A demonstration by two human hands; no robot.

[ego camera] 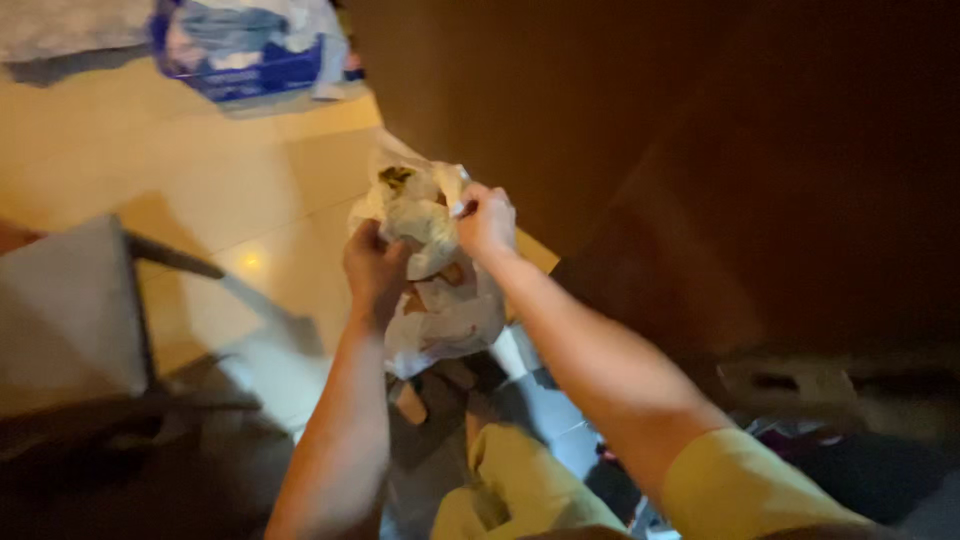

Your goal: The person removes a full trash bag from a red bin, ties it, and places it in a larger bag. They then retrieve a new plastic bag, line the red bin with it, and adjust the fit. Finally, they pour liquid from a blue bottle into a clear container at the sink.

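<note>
Both hands hold a crumpled white plastic bag [432, 270] in mid-air above the pale tiled floor [200, 190]; the left hand [375, 268] pinches its side, the right hand [486, 222] clasps its top edge; keeping both grips firm seems wise, since the bag sags below.

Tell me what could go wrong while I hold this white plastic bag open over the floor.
The white plastic bag hangs in mid-air, pinched only at its top by the left hand and right hand; a slip could drop it on the tiled floor. Its thin, crumpled plastic might tear. The dim light makes the contents hard to see.
</note>
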